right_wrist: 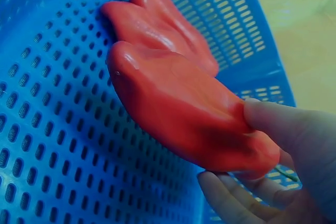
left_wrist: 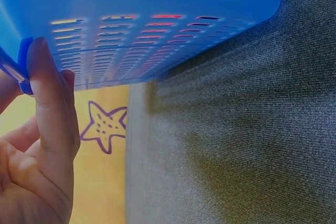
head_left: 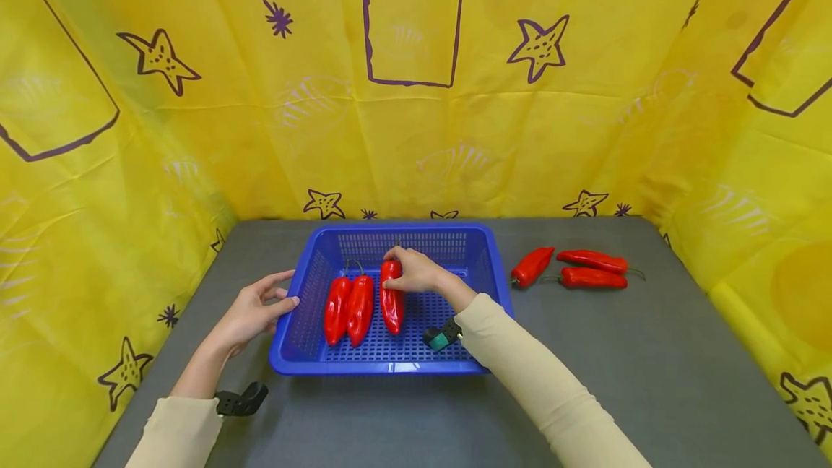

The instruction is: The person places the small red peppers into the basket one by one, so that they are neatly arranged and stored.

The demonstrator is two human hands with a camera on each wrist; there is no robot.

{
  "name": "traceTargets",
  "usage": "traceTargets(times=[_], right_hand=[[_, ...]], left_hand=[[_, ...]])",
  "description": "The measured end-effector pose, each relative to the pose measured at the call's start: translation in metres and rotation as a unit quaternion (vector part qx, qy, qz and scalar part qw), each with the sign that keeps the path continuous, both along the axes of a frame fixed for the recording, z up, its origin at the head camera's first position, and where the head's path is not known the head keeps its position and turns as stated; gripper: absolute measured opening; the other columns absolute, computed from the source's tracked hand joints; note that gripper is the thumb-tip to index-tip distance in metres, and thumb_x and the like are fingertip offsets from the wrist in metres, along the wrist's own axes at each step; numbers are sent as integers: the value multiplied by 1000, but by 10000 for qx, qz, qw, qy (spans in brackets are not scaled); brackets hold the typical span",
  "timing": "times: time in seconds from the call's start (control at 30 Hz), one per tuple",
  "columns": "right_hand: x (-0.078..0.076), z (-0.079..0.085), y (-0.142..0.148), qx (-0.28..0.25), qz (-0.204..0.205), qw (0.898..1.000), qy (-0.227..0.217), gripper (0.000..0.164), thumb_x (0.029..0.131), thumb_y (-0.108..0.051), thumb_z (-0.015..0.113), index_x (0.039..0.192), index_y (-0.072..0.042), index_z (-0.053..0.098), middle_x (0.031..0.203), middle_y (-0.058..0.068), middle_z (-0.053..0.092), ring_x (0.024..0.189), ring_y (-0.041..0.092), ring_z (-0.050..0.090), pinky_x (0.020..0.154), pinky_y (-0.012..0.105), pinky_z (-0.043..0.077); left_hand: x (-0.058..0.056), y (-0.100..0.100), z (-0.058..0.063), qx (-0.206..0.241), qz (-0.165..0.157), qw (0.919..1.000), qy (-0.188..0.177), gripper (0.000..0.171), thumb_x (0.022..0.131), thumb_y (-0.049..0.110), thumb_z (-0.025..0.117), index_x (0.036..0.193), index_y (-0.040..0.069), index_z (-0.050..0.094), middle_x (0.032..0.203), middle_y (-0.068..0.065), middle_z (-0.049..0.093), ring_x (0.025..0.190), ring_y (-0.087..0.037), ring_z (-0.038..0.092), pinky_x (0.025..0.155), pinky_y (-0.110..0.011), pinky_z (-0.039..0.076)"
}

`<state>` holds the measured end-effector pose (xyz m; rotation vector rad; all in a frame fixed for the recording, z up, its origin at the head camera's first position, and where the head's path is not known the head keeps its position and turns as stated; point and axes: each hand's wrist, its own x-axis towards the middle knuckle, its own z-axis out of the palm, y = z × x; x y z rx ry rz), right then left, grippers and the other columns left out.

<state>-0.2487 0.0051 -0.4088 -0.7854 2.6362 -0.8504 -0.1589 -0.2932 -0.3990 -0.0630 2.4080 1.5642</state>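
Inside the blue plastic basket, my right hand grips a long red pepper near its stem end, thumb on one side and fingers on the other. The right wrist view shows that pepper over the slotted basket floor, its green stem beside my fingers. Two more red peppers lie side by side to its left. My left hand holds the basket's left rim. In the left wrist view, a finger and thumb pinch the rim from both sides.
To the right of the basket, three red peppers lie on the grey tabletop. A yellow cloth printed with starfish walls off the back and both sides.
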Motion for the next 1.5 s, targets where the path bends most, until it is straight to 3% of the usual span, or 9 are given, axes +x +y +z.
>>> traceTargets(times=[0.33,0.9,1.13,1.23,1.3,1.5], right_hand=[[-3,-13,-6,284,-71,9986,-436,47,81,-27,68,120,-8,50,105,10,60,94,20,57,79,27,48],[-3,-20,-14,451,-34,9979,-468,48,82,-32,67,119,-8,50,108,8,60,99,20,56,86,29,47],[-12,-37,-17,305,109,9979,-553,51,81,-40,67,118,-9,52,105,9,60,96,20,56,82,28,48],[-10,-36,-17,353,89,9977,-574,50,83,-39,64,122,-10,52,109,9,59,101,19,55,86,28,47],[2,-18,-17,390,-16,9967,-712,48,85,-31,64,125,-7,51,114,13,58,106,23,53,91,32,46],[3,-19,-17,469,13,9965,-691,49,86,-31,62,127,-8,49,114,14,57,103,23,53,87,31,47]], left_hand=[[-1,1,1,59,-51,10000,20,68,87,24,64,143,8,29,104,-23,55,75,-28,66,63,-44,56],[0,3,3,58,-14,10000,53,67,87,24,64,142,9,30,103,-22,56,73,-28,66,62,-42,56],[1,2,1,114,-3,9999,21,67,87,24,64,143,9,29,104,-23,55,73,-29,67,63,-43,56],[1,2,0,111,15,9999,19,67,86,25,65,142,9,30,104,-23,55,74,-29,67,63,-43,56],[1,1,0,80,7,10000,26,68,86,26,65,142,9,30,104,-23,55,74,-29,66,63,-42,56],[2,1,0,4,57,10000,-20,67,87,25,64,142,10,30,104,-22,55,74,-28,66,63,-41,56]])
